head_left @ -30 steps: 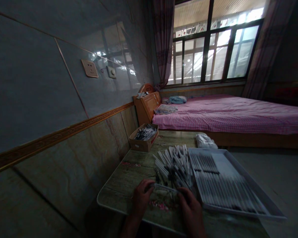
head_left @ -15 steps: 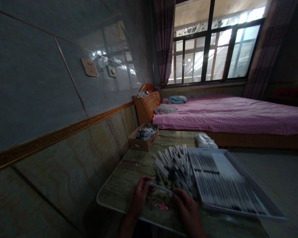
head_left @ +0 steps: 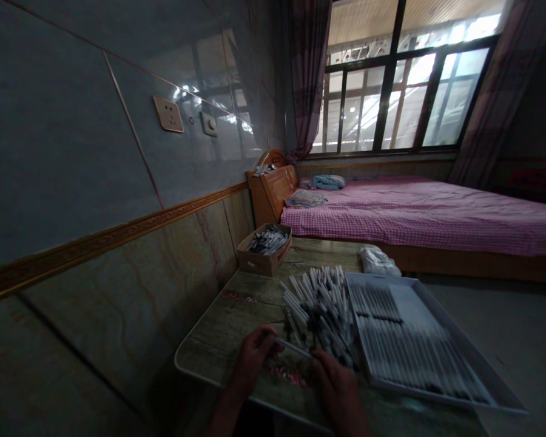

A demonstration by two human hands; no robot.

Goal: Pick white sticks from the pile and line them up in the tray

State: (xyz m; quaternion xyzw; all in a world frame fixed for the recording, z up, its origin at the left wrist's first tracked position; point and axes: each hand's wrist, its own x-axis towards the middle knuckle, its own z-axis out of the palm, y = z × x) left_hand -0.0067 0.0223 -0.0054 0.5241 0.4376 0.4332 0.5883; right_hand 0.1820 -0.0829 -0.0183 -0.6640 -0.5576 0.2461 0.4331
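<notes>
Between my two hands a slim whitish pen point(head_left: 293, 347) is stretched across, low over the table's near side. My left hand point(head_left: 257, 352) pinches its left end, and my right hand point(head_left: 334, 379) is closed around its right end. Just beyond the hands lies a loose pile of pens point(head_left: 323, 297), pale barrels and dark parts mixed together. To the right of the pile a white tray point(head_left: 412, 297) holds pens laid side by side in rows. Finer details of the held pen are too dim to make out.
A cardboard box point(head_left: 259, 262) full of pen parts stands at the table's far left, near the wall. A white plastic bag point(head_left: 378, 261) lies behind the tray. Past the wood-patterned table point(head_left: 213, 340) is a bed point(head_left: 391, 212) with a pink checked cover.
Both hands keep hold of the pen, and the right hand has shifted slightly left along it. The view has turned a little.
</notes>
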